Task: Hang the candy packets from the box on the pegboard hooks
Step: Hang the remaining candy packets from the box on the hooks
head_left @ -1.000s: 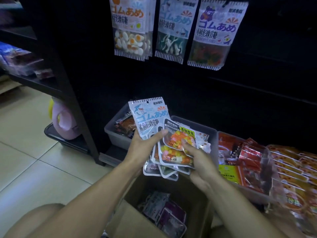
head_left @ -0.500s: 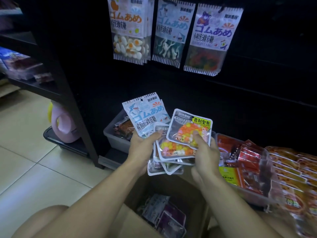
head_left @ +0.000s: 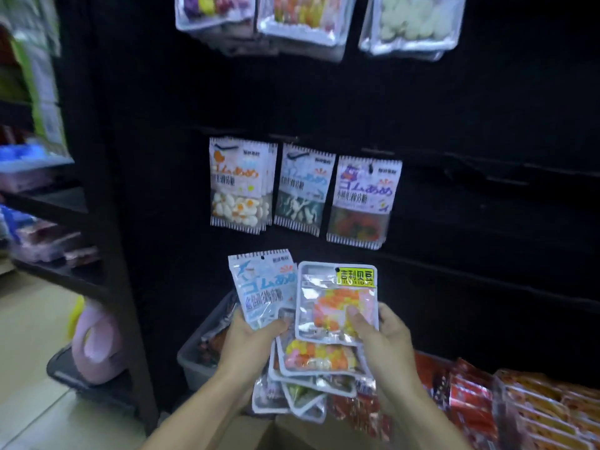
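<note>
black pegboard [head_left: 454,125], hung packets [head_left: 240,186] — tiled floor [head_left: 29,368]

Two bare forearms reach in from the near edge, with no sleeve, watch, band or ring on what shows of them. The left hand [head_left: 251,344] and the right hand [head_left: 386,344] are ungloved. The right thumb has a short, plain nail. The upper arms lie outside the picture, so any clothing there cannot be told.
</note>
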`<state>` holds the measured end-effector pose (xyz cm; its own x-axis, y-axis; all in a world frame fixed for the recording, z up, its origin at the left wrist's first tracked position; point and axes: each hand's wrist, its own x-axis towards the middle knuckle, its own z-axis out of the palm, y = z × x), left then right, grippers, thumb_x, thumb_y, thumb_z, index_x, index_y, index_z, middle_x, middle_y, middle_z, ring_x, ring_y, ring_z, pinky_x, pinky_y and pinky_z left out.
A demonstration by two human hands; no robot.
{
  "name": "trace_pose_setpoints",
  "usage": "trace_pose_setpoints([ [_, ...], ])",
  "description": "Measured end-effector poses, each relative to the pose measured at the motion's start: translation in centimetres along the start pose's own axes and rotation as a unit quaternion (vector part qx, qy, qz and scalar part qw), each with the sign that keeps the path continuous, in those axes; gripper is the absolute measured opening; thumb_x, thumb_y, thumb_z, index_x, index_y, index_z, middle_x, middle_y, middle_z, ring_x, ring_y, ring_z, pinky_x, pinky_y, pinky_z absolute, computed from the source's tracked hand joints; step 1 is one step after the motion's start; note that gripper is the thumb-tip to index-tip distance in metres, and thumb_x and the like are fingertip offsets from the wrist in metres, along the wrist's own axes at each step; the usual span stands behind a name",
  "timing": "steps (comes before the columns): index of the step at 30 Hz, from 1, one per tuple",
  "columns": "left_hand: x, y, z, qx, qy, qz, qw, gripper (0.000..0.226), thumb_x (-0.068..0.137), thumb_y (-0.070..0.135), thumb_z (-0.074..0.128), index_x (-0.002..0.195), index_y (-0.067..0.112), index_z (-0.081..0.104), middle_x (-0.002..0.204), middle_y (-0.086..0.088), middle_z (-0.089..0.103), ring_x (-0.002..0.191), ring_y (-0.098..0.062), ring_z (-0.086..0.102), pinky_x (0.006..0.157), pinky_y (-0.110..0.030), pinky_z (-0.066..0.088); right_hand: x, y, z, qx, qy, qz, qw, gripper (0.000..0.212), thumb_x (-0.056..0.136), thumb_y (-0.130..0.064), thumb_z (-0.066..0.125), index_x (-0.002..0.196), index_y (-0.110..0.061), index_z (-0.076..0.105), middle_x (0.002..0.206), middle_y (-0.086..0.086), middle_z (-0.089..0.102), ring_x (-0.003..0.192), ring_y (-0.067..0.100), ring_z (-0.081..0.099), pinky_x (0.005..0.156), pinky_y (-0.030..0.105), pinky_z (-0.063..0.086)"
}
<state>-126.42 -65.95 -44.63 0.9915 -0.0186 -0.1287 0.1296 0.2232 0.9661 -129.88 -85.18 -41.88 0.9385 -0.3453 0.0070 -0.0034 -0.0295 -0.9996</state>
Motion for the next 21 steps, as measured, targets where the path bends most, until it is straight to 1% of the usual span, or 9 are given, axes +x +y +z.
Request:
trace_pose_setpoints([
  [1, -0.1, 0.7, 0.1, -0.003, 0.004, 0.006, 1.000, 0.043, 0.086, 0.016, 0.085, 0.122, 0.026, 0.066, 0.108, 0.002, 0.083, 0.100, -0.028, 0.080, 0.096, -0.054, 0.059, 0.3, -0.9, 0.0, -0.009, -0.008, -0.010, 1.000, 0.007, 0.100, -0.024, 0.070, 0.105, -0.023, 0.075, 0.099, -0.002, 0.081, 0.095, 0.025, 0.077, 0.093, 0.051, 0.060],
  [3, -0.5, 2.1, 0.4, -0.009, 0.014, 0.014, 1.000, 0.051, 0.080, 0.022, 0.088, 0.123, 0.028, 0.063, 0.105, 0.004, 0.083, 0.096, -0.023, 0.081, 0.094, -0.052, 0.060, 0.8, -3.2, 0.3, -0.012, -0.023, -0.030, 0.999, 0.006, 0.098, -0.020, 0.072, 0.104, -0.020, 0.074, 0.099, 0.002, 0.081, 0.093, 0.024, 0.078, 0.091, 0.048, 0.062],
  [5, -1.4, 3.4, 1.0, -0.003, 0.013, 0.030, 0.999, 0.039, 0.086, 0.009, 0.083, 0.116, 0.027, 0.066, 0.097, 0.009, 0.083, 0.084, -0.012, 0.081, 0.080, -0.039, 0.059, 1.0, -5.9, 0.7, -0.012, -0.045, -0.049, 0.998, 0.009, 0.098, -0.014, 0.072, 0.106, -0.019, 0.072, 0.098, 0.006, 0.081, 0.088, 0.024, 0.079, 0.077, 0.039, 0.065],
  [7, -2.2, 5.0, 1.7, -0.005, 0.001, 0.043, 0.999, 0.040, 0.084, 0.001, 0.082, 0.112, 0.026, 0.069, 0.092, 0.010, 0.083, 0.078, -0.007, 0.080, 0.070, -0.031, 0.055, 1.2, -8.7, 1.0, -0.019, -0.065, -0.078, 0.995, 0.016, 0.098, -0.008, 0.072, 0.109, -0.019, 0.070, 0.099, 0.006, 0.081, 0.085, 0.023, 0.079, 0.069, 0.032, 0.063],
  [9, -2.9, 6.6, 2.5, 0.000, -0.005, 0.049, 0.999, 0.041, 0.083, 0.001, 0.083, 0.114, 0.023, 0.070, 0.096, 0.004, 0.084, 0.084, -0.014, 0.082, 0.073, -0.034, 0.059, 1.4, -11.2, 1.3, -0.028, -0.072, -0.107, 0.991, 0.018, 0.097, -0.006, 0.072, 0.109, -0.019, 0.069, 0.099, 0.005, 0.081, 0.086, 0.023, 0.079, 0.075, 0.036, 0.063],
  [11, -3.2, 8.4, 3.1, 0.003, 0.003, 0.055, 0.998, 0.045, 0.083, 0.008, 0.085, 0.122, 0.022, 0.068, 0.105, 0.000, 0.083, 0.094, -0.024, 0.082, 0.087, -0.046, 0.063, 1.4, -13.6, 1.5, -0.032, -0.073, -0.126, 0.989, 0.018, 0.097, -0.009, 0.072, 0.110, -0.020, 0.068, 0.099, 0.002, 0.081, 0.089, 0.022, 0.079, 0.087, 0.044, 0.062],
  [13, -3.3, 10.4, 3.5, 0.010, 0.016, 0.061, 0.998, 0.050, 0.080, 0.014, 0.085, 0.125, 0.023, 0.065, 0.109, -0.001, 0.082, 0.100, -0.027, 0.080, 0.097, -0.054, 0.060, 1.4, -16.0, 1.8, -0.034, -0.068, -0.141, 0.987, 0.019, 0.095, -0.012, 0.074, 0.111, -0.021, 0.068, 0.100, 0.000, 0.081, 0.093, 0.021, 0.078, 0.095, 0.048, 0.059],
  [18, -2.9, 15.4, 4.5, -0.018, 0.022, 0.065, 0.997, 0.033, 0.091, 0.004, 0.077, 0.123, 0.011, 0.069, 0.102, -0.012, 0.083, 0.093, -0.033, 0.081, 0.094, -0.053, 0.063, 2.2, -23.2, 3.8, 0.007, -0.048, -0.189, 0.981, 0.016, 0.097, -0.014, 0.073, 0.110, -0.017, 0.065, 0.100, 0.000, 0.079, 0.094, 0.021, 0.077, 0.091, 0.044, 0.061],
  [21, -3.2, 18.8, 5.1, -0.059, 0.026, 0.044, 0.997, 0.020, 0.094, -0.001, 0.071, 0.113, 0.003, 0.070, 0.098, -0.022, 0.081, 0.087, -0.042, 0.079, 0.087, -0.059, 0.063, 3.5, -28.8, 5.8, 0.035, -0.031, -0.221, 0.974, 0.029, 0.098, -0.018, 0.073, 0.125, -0.017, 0.061, 0.115, 0.001, 0.074, 0.106, 0.023, 0.072, 0.098, 0.041, 0.056],
])
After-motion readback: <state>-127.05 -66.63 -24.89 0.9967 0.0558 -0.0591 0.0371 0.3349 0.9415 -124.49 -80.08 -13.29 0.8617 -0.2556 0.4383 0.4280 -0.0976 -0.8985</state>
